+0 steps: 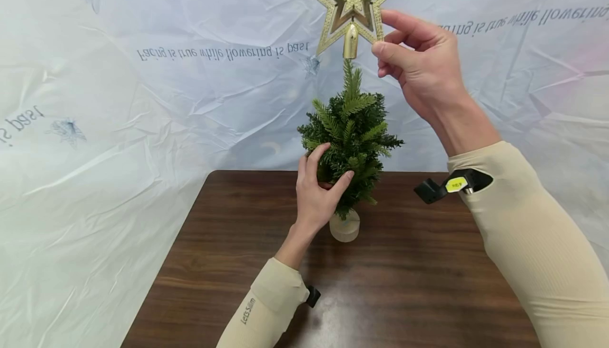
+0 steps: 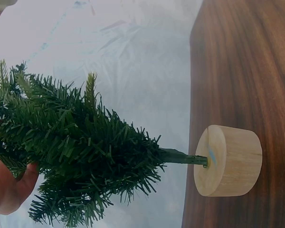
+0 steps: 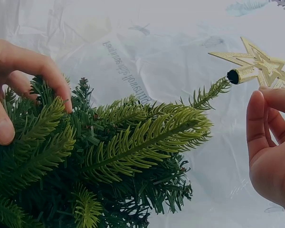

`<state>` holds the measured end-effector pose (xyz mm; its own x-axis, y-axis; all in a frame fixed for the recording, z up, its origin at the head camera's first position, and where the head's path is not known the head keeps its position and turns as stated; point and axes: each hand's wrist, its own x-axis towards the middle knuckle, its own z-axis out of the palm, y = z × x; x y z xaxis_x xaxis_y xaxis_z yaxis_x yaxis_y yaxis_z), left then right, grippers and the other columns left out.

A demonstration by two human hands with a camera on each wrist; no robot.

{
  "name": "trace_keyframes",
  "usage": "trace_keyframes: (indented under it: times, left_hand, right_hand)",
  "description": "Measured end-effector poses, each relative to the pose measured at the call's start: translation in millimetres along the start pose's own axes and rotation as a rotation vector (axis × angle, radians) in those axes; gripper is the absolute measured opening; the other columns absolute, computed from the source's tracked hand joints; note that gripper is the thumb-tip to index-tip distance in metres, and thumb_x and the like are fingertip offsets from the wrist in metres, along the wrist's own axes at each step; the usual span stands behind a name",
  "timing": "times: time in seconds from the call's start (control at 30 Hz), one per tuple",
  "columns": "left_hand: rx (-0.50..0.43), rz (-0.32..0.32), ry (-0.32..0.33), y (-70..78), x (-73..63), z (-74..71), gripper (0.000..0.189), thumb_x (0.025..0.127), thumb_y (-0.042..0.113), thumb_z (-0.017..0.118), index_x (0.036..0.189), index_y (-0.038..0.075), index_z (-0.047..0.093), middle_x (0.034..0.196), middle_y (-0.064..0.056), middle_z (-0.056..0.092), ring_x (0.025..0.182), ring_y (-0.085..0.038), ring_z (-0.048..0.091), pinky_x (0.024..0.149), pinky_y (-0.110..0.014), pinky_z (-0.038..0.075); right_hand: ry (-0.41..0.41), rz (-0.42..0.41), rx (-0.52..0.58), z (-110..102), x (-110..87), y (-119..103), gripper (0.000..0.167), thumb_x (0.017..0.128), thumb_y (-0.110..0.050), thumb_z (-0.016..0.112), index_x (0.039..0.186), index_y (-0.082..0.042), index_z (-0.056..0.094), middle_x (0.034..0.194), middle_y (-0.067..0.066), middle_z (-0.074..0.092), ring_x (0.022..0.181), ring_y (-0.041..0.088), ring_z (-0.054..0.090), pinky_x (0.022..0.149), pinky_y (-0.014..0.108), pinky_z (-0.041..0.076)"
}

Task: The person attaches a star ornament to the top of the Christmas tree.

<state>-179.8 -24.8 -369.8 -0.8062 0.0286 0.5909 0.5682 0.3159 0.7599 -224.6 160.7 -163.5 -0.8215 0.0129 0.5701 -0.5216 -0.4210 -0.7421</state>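
Note:
A small artificial Christmas tree (image 1: 354,118) stands upright on a round wooden base (image 1: 344,227). My left hand (image 1: 315,197) holds its left side, thumb and fingers curled around the lower branches. Above the tree, my right hand (image 1: 425,62) pinches a gold star tree topper (image 1: 354,0) by its lower right point. The topper's socket (image 1: 350,41) points down, right at the tip of the top sprig. In the right wrist view the socket's dark hollow end (image 3: 233,77) meets or nearly meets that sprig; I cannot tell whether the tip is inside.
The tree's base rests on a dark brown wooden table (image 1: 228,263), near its back edge. Behind hangs a creased pale sheet (image 1: 214,99) printed with lettering and flowers. Each sleeve carries a black wrist mount (image 1: 430,190).

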Motion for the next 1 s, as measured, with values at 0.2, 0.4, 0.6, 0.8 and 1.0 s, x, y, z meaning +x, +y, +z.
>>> trace_keyframes:
  times: [0.2,0.4,0.6,0.8,1.0]
  left_hand:
    - [0.002,0.003,0.006,0.2,-0.7,0.5,0.068,0.096,0.030,0.079,0.156,0.027,0.048,0.145,-0.015,0.048,0.068,-0.015,0.058,0.061,-0.025,0.058]
    - [-0.002,0.008,0.010,-0.1,-1.5,0.5,0.067,0.097,0.030,0.078,0.156,0.028,0.048,0.143,-0.016,0.049,0.074,-0.020,0.060,0.062,-0.026,0.058]
    - [-0.004,0.010,0.012,0.9,-2.6,0.0,0.067,0.097,0.030,0.078,0.156,0.028,0.048,0.142,-0.016,0.049,0.074,-0.019,0.060,0.062,-0.025,0.058]
    - [-0.009,0.006,0.008,1.3,-2.8,-0.1,0.066,0.097,0.029,0.078,0.156,0.028,0.048,0.144,-0.016,0.049,0.071,-0.018,0.060,0.061,-0.026,0.057]
    - [-0.008,0.016,0.011,0.6,-2.5,0.2,0.066,0.097,0.028,0.078,0.156,0.027,0.048,0.145,-0.017,0.048,0.081,-0.023,0.064,0.062,-0.027,0.059]
  right_hand:
    - [-0.001,0.003,0.000,2.5,0.5,0.4,0.035,0.087,0.022,0.072,0.114,0.002,0.081,0.080,0.013,0.069,0.063,0.021,0.064,0.058,0.026,0.057]
    - [-0.010,0.013,-0.016,1.0,-2.2,3.1,0.036,0.087,0.023,0.070,0.114,0.002,0.081,0.080,0.013,0.070,0.063,0.020,0.064,0.057,0.026,0.057]
    - [0.001,0.056,-0.004,-2.8,-4.9,7.0,0.036,0.087,0.022,0.072,0.115,0.001,0.081,0.080,0.013,0.069,0.064,0.021,0.064,0.058,0.026,0.057]
    - [0.026,0.098,-0.006,-7.0,-6.5,10.4,0.036,0.086,0.020,0.074,0.116,0.001,0.080,0.076,0.013,0.069,0.060,0.021,0.060,0.056,0.026,0.054]
    - [0.019,0.081,0.020,-8.5,-6.3,11.6,0.032,0.088,0.016,0.075,0.115,0.000,0.081,0.077,0.013,0.069,0.062,0.020,0.062,0.057,0.026,0.054]
